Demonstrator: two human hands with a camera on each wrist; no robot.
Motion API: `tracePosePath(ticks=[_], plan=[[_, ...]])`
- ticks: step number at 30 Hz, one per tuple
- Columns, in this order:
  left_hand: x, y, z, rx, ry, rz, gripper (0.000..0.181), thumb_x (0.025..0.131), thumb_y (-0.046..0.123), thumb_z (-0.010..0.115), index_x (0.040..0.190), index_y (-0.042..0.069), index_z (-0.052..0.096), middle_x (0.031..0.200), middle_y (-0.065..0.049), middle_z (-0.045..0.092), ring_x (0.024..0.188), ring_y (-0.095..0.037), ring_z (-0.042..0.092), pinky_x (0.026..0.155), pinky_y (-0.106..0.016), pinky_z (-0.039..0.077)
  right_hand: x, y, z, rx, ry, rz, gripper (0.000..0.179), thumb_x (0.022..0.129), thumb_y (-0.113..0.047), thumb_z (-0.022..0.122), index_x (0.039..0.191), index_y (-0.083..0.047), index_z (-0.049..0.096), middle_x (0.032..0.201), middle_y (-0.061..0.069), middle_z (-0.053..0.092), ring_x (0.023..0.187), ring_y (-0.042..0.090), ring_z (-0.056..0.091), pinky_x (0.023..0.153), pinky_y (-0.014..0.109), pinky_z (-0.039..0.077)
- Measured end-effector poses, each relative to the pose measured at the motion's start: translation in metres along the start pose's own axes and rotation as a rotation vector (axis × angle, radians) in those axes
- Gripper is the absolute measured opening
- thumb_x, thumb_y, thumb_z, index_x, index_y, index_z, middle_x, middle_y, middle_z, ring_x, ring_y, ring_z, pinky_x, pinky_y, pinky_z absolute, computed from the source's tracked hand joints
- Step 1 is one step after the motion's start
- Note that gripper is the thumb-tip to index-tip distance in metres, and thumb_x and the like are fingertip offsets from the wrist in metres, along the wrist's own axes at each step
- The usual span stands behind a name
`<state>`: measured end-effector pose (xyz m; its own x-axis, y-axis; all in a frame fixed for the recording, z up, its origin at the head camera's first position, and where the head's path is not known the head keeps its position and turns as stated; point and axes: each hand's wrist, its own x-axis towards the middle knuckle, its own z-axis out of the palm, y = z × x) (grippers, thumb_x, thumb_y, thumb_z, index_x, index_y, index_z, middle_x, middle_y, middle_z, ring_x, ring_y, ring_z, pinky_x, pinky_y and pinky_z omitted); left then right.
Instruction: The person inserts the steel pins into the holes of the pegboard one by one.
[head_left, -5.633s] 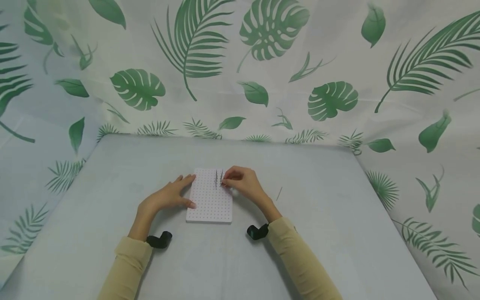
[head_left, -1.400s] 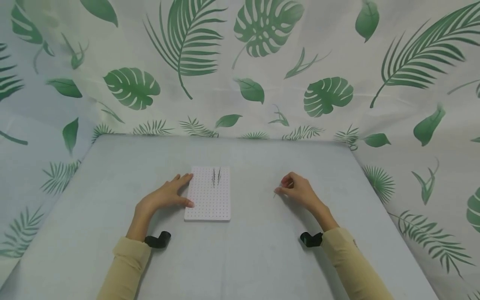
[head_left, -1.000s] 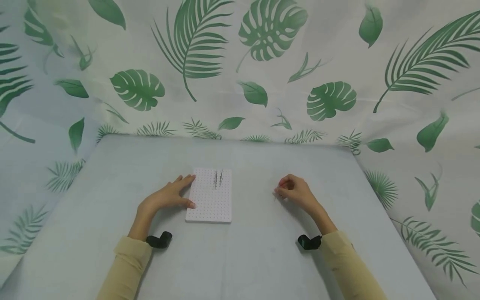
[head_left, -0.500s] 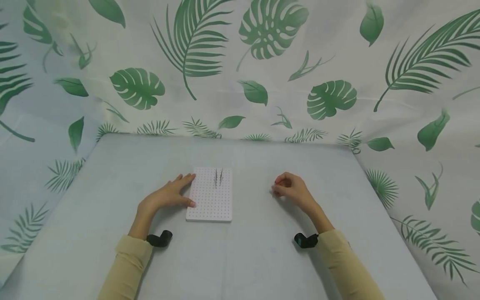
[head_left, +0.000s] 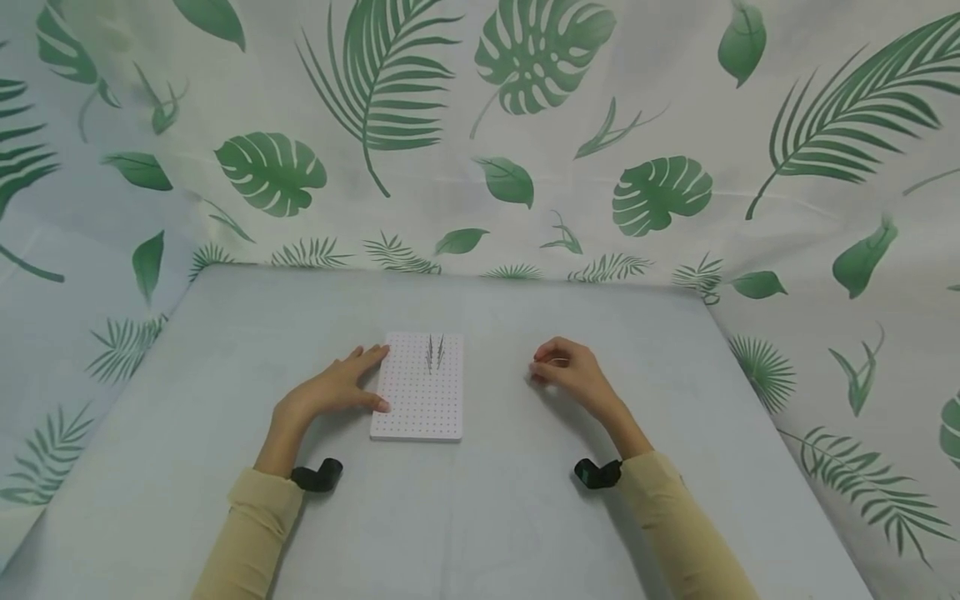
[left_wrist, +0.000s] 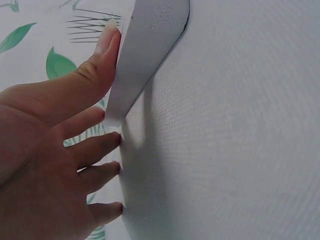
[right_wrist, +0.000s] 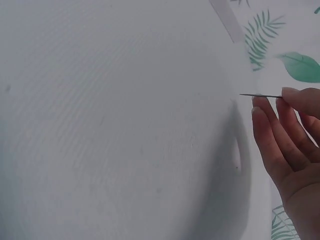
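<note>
A white board (head_left: 416, 412) with a grid of small holes lies flat on the table. Several thin needles (head_left: 430, 354) stand in its far part, in two rows, and show as dark lines in the left wrist view. My left hand (head_left: 328, 393) rests at the board's left side, fingers spread; in the left wrist view its thumb (left_wrist: 100, 62) touches the board's edge and other fingertips reach the table. Right of the board, apart from it, my right hand (head_left: 576, 377) pinches one thin needle (right_wrist: 255, 95) between thumb and fingertips, its tip sticking out.
A pale cloth covers the table (head_left: 510, 517). Behind and at the sides hangs a white curtain (head_left: 420, 200) printed with green leaves. Black wrist cameras (head_left: 321, 476) stick out from both wrists above the table.
My right hand has left the standing needles, gone right and picked up the needle that lay on the table. Over the last second it has drifted left towards the board. Left hand stays put.
</note>
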<state>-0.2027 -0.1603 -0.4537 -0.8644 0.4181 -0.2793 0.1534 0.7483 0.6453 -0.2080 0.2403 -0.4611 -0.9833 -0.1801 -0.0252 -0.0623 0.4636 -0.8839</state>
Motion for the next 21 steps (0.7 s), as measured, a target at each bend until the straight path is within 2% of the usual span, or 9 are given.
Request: tracePosePath(ticks=[8,21], plan=[[0.0,-0.002,0.001,0.001,0.001,0.001,0.099,0.086,0.032,0.082,0.163,0.004,0.025,0.169,-0.024,0.019,0.157,-0.049,0.006,0.124,-0.069,0.004,0.007,-0.006,0.009,0.004,-0.014,-0.031,0.017,0.094,-0.009,0.074,0.106,0.0,0.067,0.1,0.018,0.074,0.086,0.024,0.076,0.076,0.033,0.063],[0.003,-0.005,0.0,0.002,-0.007,0.01,0.1,0.086,0.034,0.082,0.163,0.004,0.025,0.169,-0.023,0.019,0.157,-0.049,0.005,0.124,-0.07,0.005,0.016,-0.015,0.024,0.081,-0.046,-0.049,0.018,0.093,-0.009,0.075,0.106,0.003,0.069,0.105,0.021,0.076,0.094,0.033,0.077,0.083,0.039,0.064]])
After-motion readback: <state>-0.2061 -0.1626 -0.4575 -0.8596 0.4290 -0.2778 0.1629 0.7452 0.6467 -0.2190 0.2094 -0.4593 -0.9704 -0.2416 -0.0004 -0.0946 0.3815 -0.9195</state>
